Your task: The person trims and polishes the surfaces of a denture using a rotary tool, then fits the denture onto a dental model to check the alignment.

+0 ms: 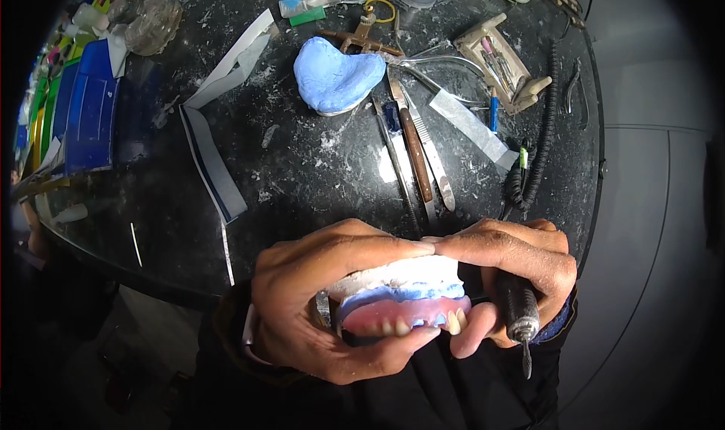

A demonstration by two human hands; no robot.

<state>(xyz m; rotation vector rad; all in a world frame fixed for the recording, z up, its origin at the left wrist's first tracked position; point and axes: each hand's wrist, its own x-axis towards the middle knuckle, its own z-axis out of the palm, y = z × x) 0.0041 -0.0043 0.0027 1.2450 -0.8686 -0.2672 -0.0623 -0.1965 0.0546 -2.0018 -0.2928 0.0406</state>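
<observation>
Near the table's front edge, my left hand [302, 294] is closed around a dental model with a white plaster base [400, 275] and a blue layer beneath it. A pink denture base [404, 311] with several artificial teeth sits on the blue part, with a gap in the tooth row near the middle. Fingers of my right hand [521, 252] touch the model's top and right side. That same hand grips a dark rotary handpiece [518, 301], whose metal bur [527, 360] points down, apart from the model. Part of the handpiece is hidden by the hand.
Beyond my hands lie a wax knife [415, 146], slim metal tools and a blue mould [336, 75]. A tool holder [495, 63] stands far right, near a coiled black cord [550, 112]. Folded paper strips [215, 162] and blue boxes [91, 109] are left. White dust speckles the table.
</observation>
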